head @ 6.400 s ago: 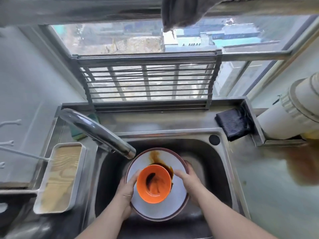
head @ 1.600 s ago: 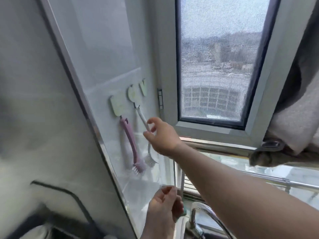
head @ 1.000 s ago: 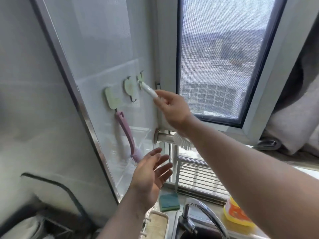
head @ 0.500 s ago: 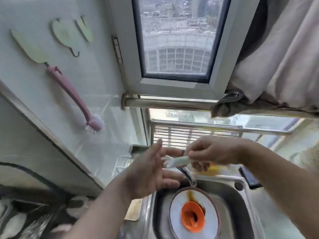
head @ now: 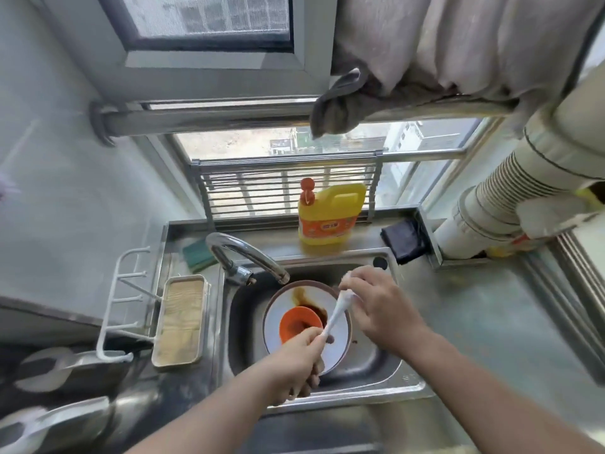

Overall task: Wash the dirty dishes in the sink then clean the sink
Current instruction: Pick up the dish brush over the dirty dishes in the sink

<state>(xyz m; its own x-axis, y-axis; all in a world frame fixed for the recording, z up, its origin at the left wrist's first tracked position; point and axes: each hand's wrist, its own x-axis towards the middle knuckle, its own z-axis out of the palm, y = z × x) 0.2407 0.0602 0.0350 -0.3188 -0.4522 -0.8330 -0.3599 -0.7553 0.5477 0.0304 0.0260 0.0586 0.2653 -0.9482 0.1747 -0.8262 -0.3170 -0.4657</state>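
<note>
- Head view: over the steel sink [head: 376, 362], a person's left hand [head: 294, 358] grips the handle end of a white dish brush [head: 337, 312] while the right hand [head: 376, 303] closes its fingers round the head end.
- Below them an orange bowl [head: 296, 322] sits on a sauce-stained white plate [head: 339, 342], both in the basin and unwashed.
- Judgement: the washing is just starting; next comes water from the faucet [head: 245, 253] or soap from the yellow detergent bottle [head: 330, 214] behind.

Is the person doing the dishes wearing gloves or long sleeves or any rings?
No gloves. The left hand and right hand are both bare, and both forearms are bare as far as the picture shows, with no sleeve in view. No watch or bracelet shows. The picture is too blurry to tell about rings on the fingers.
</note>
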